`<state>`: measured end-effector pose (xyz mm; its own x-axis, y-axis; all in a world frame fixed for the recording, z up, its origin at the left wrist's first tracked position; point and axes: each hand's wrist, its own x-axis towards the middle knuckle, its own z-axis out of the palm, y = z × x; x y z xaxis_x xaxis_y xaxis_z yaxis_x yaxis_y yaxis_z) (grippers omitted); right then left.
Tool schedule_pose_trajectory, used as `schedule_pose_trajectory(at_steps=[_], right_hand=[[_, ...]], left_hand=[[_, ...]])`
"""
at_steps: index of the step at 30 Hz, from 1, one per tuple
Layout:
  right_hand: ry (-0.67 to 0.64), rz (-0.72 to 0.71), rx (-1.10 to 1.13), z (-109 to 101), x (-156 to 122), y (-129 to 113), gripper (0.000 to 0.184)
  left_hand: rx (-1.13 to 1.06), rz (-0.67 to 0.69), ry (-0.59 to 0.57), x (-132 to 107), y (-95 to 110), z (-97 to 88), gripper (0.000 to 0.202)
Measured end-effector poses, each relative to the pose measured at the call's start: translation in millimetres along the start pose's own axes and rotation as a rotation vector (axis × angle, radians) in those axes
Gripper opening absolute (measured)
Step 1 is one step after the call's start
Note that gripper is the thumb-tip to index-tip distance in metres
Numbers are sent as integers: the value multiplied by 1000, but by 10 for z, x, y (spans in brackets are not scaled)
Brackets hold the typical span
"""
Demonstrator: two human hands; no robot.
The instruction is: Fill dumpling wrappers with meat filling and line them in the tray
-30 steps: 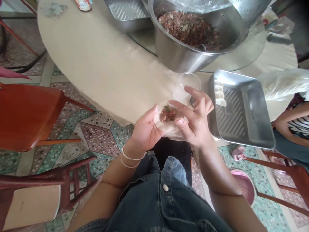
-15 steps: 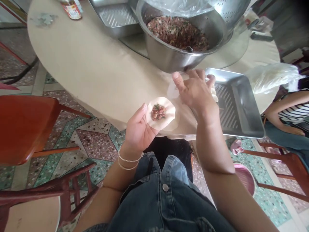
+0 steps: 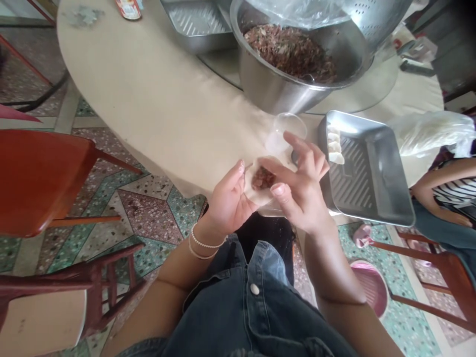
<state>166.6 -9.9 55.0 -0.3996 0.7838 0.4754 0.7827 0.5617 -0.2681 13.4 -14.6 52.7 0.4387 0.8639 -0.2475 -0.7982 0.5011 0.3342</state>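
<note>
A round dumpling wrapper (image 3: 256, 196) lies on the fingers of my left hand (image 3: 229, 203), held at its edge by the thumb. Red meat filling (image 3: 262, 179) with green flecks sits in its middle. My right hand (image 3: 305, 188) is over the wrapper's right side, its fingers spread. The index finger reaches across the wrapper's upper edge, and the thumb is near the lower right edge; whether they press on the dough is unclear. Beyond the right hand stands a small clear bowl (image 3: 293, 128).
A large steel pot (image 3: 275, 94) of meat filling stands at the back. To the right, a metal tray (image 3: 372, 193) holds several folded dumplings (image 3: 334, 144) along its left side. Another tray (image 3: 201, 42) is at the back left. A seated person (image 3: 446, 188) is at far right.
My right hand has come from the small bowl and tray down to the wrapper in my left hand. The view has shifted slightly, and the row of dumplings in the tray is now uncovered.
</note>
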Motion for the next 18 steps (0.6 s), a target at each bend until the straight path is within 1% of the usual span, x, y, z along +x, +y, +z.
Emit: schedule_pose_trajectory(at_steps=[5, 11, 15, 18], right_hand=[[-16, -130, 23, 12, -33, -93, 53], [-10, -147, -73, 48, -98, -166, 60], [44, -206, -32, 62, -168, -162, 54], [66, -223, -18, 56, -249, -102, 51]], left_hand=[[41, 10, 10, 2, 12, -26, 51], [38, -16, -9, -17, 35, -36, 56], [58, -13, 7, -29, 41, -42, 59], [66, -17, -23, -36, 46, -31, 59]])
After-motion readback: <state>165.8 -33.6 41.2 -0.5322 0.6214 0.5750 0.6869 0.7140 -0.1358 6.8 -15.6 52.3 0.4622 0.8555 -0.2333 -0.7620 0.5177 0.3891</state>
